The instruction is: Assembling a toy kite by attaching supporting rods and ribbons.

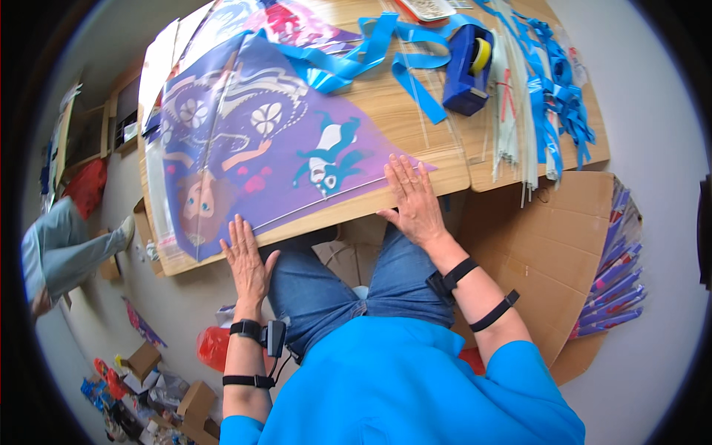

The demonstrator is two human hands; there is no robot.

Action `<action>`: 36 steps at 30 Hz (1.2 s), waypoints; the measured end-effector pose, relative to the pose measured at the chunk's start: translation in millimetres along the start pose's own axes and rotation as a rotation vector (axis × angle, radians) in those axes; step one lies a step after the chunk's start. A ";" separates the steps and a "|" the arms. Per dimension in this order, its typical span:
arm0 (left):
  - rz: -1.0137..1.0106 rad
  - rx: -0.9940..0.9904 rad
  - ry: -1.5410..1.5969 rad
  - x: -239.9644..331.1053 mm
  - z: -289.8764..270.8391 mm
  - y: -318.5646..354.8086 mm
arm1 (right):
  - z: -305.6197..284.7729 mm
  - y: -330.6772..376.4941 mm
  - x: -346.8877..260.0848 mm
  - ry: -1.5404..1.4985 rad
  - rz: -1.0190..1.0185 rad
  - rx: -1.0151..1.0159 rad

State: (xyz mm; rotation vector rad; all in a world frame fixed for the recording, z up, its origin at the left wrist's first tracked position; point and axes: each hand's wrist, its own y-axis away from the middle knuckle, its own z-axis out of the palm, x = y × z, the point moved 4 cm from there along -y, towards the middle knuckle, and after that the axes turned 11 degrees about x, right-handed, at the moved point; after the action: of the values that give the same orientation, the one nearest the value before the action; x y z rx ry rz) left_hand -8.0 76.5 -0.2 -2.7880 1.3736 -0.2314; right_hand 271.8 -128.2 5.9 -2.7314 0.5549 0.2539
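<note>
A purple kite (259,182) printed with a cartoon girl and a teal-and-white animal lies on the wooden table (356,211), its picture upside down to me. A thin white rod (319,202) runs along its near edge, and another rod crosses the printed girl. My left hand (248,259) lies flat at the near left edge, fingertips on the kite. My right hand (414,200) rests flat near the kite's pointed right corner, fingers stretched out. Neither hand holds anything. Blue ribbon tails (348,63) trail over the kite's far side.
A blue tape dispenser (469,74) stands at the back right, beside bundled white rods (512,104) and blue ribbons (567,111). A cardboard box (541,252) with rolled purple kites (612,274) is at my right. Boxes and bags (148,393) lie on the floor at left, where another person's leg (74,241) shows.
</note>
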 end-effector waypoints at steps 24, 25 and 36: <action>0.204 -0.044 0.077 53.9 18.0 -31.0 | 31.7 2.2 -26.5 -0.089 -0.042 -0.071; 0.199 -0.041 0.089 54.5 15.7 -30.5 | 27.9 8.3 -13.3 -0.046 0.011 -0.075; 0.258 -0.179 0.090 41.7 8.0 -76.1 | 21.8 -3.6 39.5 0.001 0.252 0.098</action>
State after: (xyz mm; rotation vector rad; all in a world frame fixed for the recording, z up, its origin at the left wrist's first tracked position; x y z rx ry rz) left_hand 78.1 89.7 3.6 -2.7241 1.8422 -0.2396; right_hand 306.8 -130.8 -22.6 -2.5654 0.8891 0.2787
